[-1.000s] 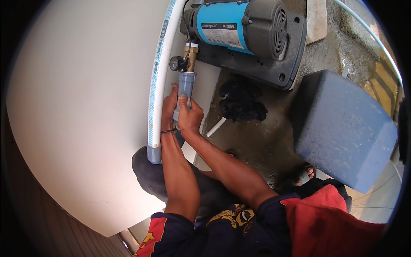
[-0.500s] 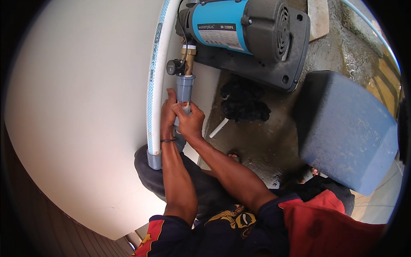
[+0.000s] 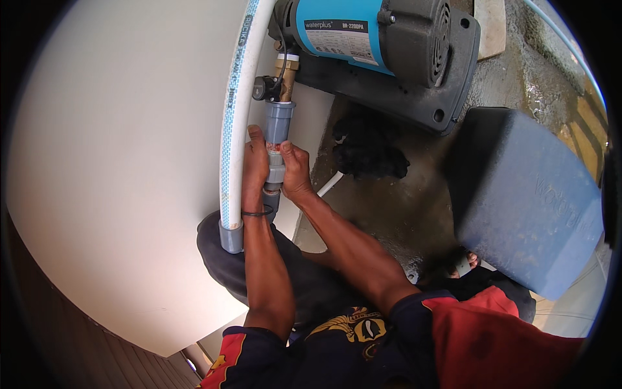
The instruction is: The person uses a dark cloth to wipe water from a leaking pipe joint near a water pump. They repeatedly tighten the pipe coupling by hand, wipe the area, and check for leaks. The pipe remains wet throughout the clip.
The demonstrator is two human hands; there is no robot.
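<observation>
A grey plastic pipe fitting (image 3: 276, 174) stands in line below a grey socket (image 3: 280, 121). My left hand (image 3: 255, 162) wraps the fitting from the left, thumb pointing up along the pipe. From the right side my right hand (image 3: 298, 172) grips the same fitting, its thumb beside the reddish-stained joint under the socket. Most fingers of both hands are hidden behind the pipe. Above the socket, a brass fitting (image 3: 286, 85) with a small black round device (image 3: 263, 88) leads up to a blue and black pump (image 3: 338, 39).
A white pipe (image 3: 234, 117) with blue markings runs close along my left forearm, ending in a grey coupling (image 3: 232, 239). A pale wall (image 3: 129, 162) rises at the left. Dark cloth (image 3: 369, 155) lies on the wet floor, and a large blue-grey cover (image 3: 525, 201) stands at the right.
My right hand has shifted to the right side of the pipe, its thumb no longer crossing the front. More of the grey fitting shows. The view has moved slightly.
</observation>
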